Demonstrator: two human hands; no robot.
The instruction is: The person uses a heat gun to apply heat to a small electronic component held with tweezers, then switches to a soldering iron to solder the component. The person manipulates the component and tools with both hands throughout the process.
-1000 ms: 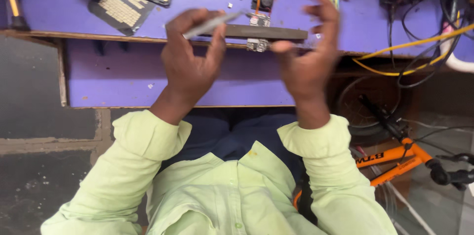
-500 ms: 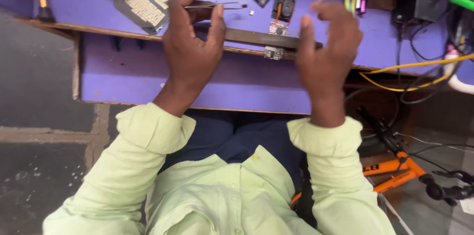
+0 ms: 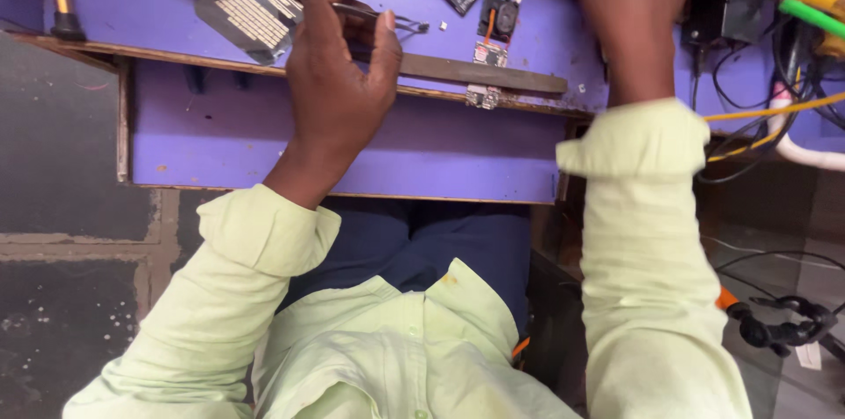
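thin metal tweezers held over the purple bench

the thin metal tweezers (image 3: 387, 21) sat pinched in the left hand (image 3: 339, 76), fingers curled round the shaft, tips pointing right above the purple-painted wooden bench (image 3: 264, 133), close to a tiny pale part (image 3: 442, 25). the right hand (image 3: 629, 5) was stretched to the bench's far edge by the black cables (image 3: 748, 76); blur and the frame edge hid its grip, so i could not tell what it held. the step looked like fetching something for small-part work. the next move called for steady tips near the small green circuit board (image 3: 489, 54) beside the long dark flat bar (image 3: 475, 74).
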